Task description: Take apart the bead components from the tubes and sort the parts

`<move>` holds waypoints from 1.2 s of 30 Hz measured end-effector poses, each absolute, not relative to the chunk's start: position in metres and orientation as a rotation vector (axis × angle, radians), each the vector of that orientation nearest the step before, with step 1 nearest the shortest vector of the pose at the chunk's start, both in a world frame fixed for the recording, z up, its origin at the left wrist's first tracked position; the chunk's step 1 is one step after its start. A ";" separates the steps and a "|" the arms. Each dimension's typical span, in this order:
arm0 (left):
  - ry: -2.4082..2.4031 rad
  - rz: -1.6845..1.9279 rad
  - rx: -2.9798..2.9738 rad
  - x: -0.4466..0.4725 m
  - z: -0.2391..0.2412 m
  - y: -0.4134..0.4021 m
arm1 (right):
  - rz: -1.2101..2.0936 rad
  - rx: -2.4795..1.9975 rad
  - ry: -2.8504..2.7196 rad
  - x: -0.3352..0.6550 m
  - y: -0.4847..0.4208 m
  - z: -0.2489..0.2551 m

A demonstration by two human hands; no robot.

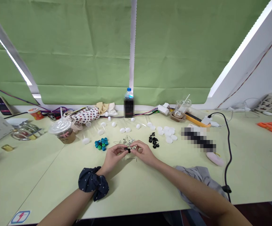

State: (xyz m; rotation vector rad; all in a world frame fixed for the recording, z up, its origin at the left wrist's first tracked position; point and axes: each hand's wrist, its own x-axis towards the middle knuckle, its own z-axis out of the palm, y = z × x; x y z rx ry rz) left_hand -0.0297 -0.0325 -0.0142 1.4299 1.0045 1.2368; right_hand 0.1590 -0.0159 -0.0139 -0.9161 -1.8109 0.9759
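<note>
My left hand point(113, 158) and my right hand point(144, 153) meet at the middle of the table, thumbs and fingertips pinched. Between them is a small black round piece point(129, 150), gripped from both sides; its exact kind is too small to tell. Just behind my fingers lies a tangle of thin bent metal wires point(126, 139). One short bent wire point(132, 158) rests in front. Left of my hands is a cluster of blue and green round beads point(101, 144). To the right lie several black stemmed pieces point(154, 140) and a group of white discs point(169, 133).
Clear tubes with white caps point(86, 141) lie scattered behind my hands. A lidded drink cup point(65, 135) stands left, a bottle point(128, 105) at the back, a plastic cup point(181, 108) back right. A black cable point(228, 141) crosses the right side. Grey cloth point(197, 172) lies under my right arm.
</note>
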 end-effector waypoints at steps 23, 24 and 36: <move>1.132 1.243 2.041 -0.018 -0.017 -0.041 | 1.139 -0.780 -1.692 0.154 -0.026 -0.016; 1.127 1.241 2.051 -0.018 -0.018 -0.042 | 1.144 -0.775 -1.692 0.154 -0.027 -0.015; 1.650 1.485 2.088 -0.088 0.028 -0.008 | 1.354 -0.722 -1.446 0.156 -0.025 -0.009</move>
